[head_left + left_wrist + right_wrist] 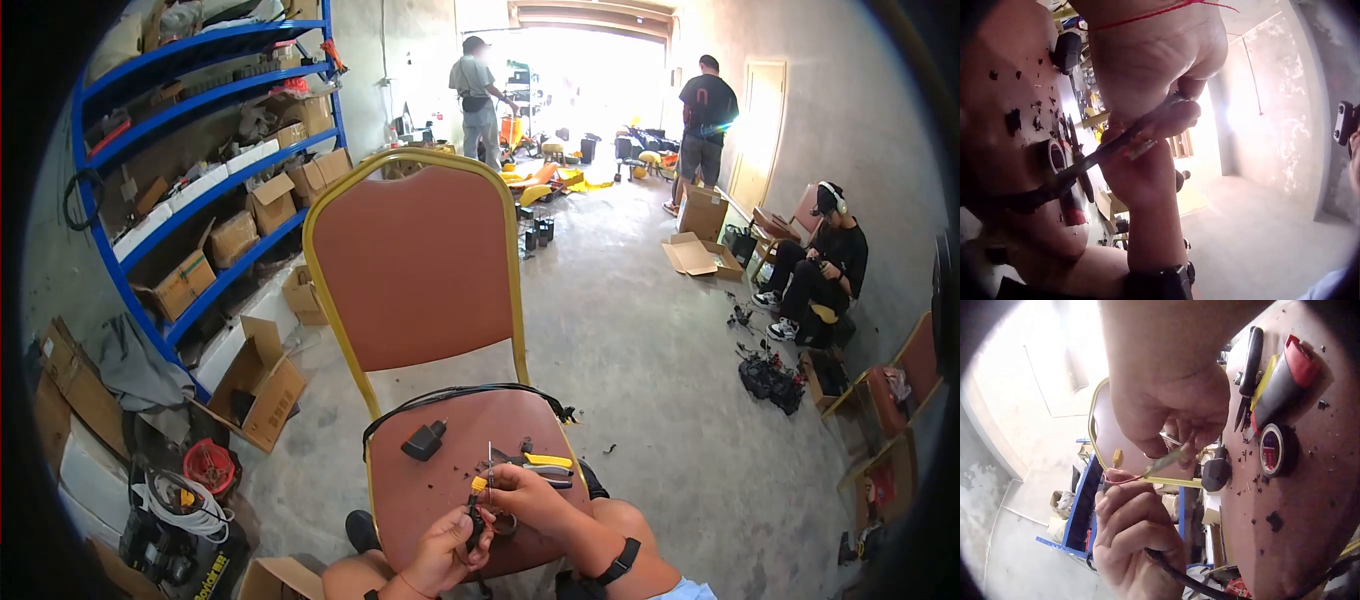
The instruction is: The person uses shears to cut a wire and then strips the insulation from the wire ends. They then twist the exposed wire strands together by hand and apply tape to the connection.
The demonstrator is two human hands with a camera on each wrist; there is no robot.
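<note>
My left hand point(440, 556) point(1138, 540) grips a black cable point(1107, 150) that has thin red wires at its end. A yellow connector point(479, 484) point(1118, 457) stands by its fingertips. Close beside it, my right hand point(530, 505) point(1166, 400) pinches a thin metal tool point(490, 456) pointing up in the head view; its type is unclear. A pale, blurred strip point(1166, 463) lies between the two hands in the right wrist view. The red-brown chair seat point(400, 500) under the hands bears black scraps point(1274, 521).
On the seat are a black adapter point(425, 440), a tape roll point(1271, 450), yellow-handled pliers point(548, 461), black-handled pliers point(1251, 365) and a red-and-grey tool point(1285, 387). A black cable loop point(450, 391) lies along the seat's back. Blue shelves point(215, 115) stand left; several people are farther off.
</note>
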